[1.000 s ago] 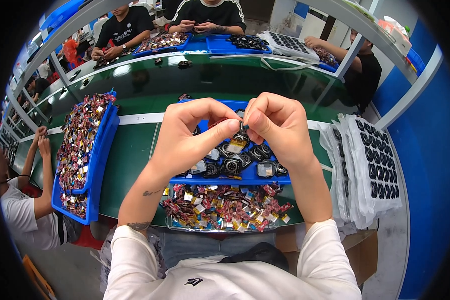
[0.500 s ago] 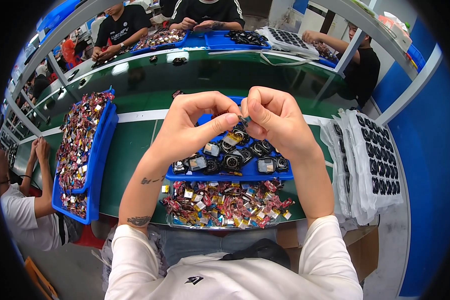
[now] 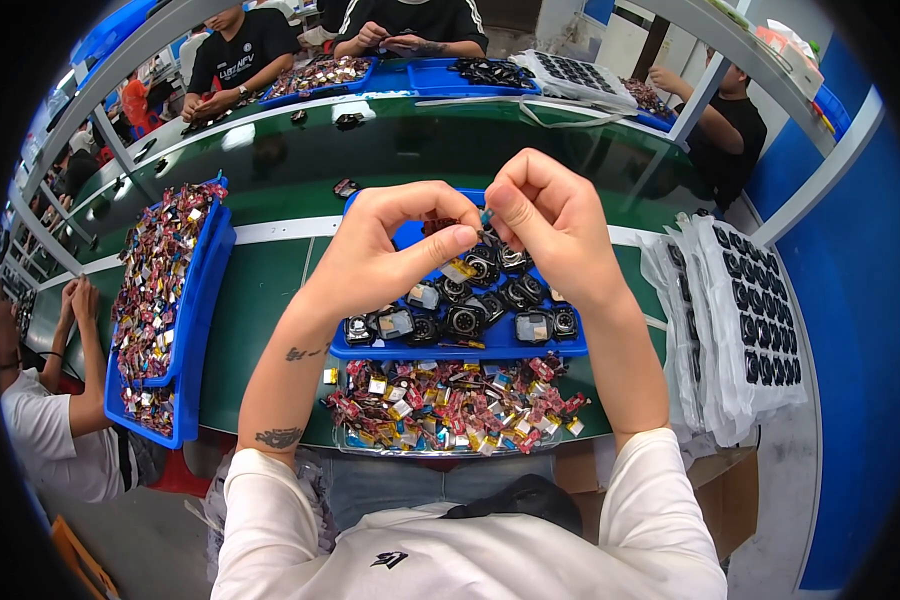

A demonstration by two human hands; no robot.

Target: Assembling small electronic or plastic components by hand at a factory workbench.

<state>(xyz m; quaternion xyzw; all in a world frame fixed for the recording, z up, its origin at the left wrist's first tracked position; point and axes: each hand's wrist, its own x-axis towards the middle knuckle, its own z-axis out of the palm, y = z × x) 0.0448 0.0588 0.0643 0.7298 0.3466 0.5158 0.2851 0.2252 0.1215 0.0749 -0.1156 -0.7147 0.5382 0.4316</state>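
My left hand (image 3: 395, 235) is closed in a pinch at a small dark electronic part (image 3: 482, 235), mostly hidden by the fingers. My right hand (image 3: 555, 225) pinches a tiny teal-tipped piece (image 3: 486, 214) right beside it. Whether the two pieces are joined, I cannot tell. Both hands are raised over a blue tray (image 3: 450, 352) of black watch cases (image 3: 464, 321), some with grey square faces. A yellow-taped battery (image 3: 458, 270) shows just below my left fingertips; whether it hangs from the held part is unclear.
Before me sits a clear tray of small batteries with red circuit boards (image 3: 460, 405). A long blue bin (image 3: 195, 330) of similar parts stands left, by a co-worker's hands (image 3: 80, 300). Stacked trays of black parts (image 3: 765, 310) are right. Other people work across the green bench (image 3: 270, 275).
My right hand has moved slightly up and its fingertips have drawn a little apart from my left. The left hand has barely moved.
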